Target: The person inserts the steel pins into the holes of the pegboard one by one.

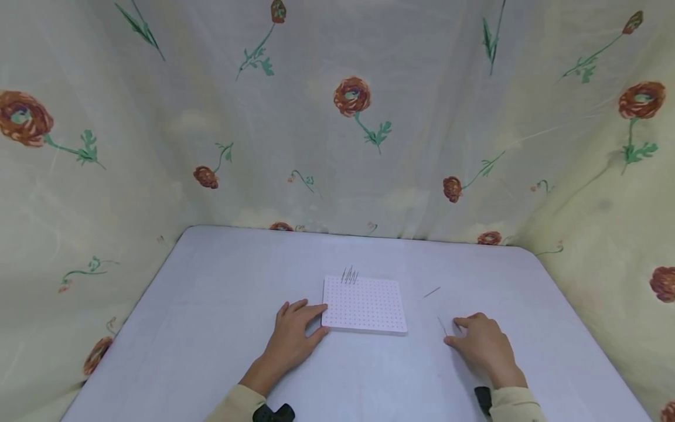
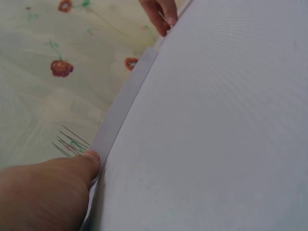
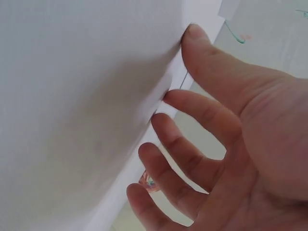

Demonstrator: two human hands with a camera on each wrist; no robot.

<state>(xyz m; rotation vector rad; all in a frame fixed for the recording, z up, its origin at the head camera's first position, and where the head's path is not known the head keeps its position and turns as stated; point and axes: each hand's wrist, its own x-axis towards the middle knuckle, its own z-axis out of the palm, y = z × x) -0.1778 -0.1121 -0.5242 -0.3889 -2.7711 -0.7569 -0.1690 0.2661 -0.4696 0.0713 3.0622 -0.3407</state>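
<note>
Floral cloth (image 1: 79, 193) walls three sides of a grey table (image 1: 211, 281). Left hand (image 1: 292, 337) lies flat, fingers spread, touching a white pegboard (image 1: 364, 305) holding upright pins (image 1: 350, 274). Right hand (image 1: 482, 346), fingers loosely apart, touches a loose pin (image 1: 442, 326); another pin (image 1: 431, 292) lies beyond.

Both forearms came in from the near edge, each in a pale sleeve with a dark wrist mount. The left hand (image 1: 293, 340) lay palm down, fingers straight and a little spread, pointing far and to the right, thumb out to the side. The right hand (image 1: 482, 346) sat palm down to the right, fingers bent, their tips and the thumb pressed downward.
</note>
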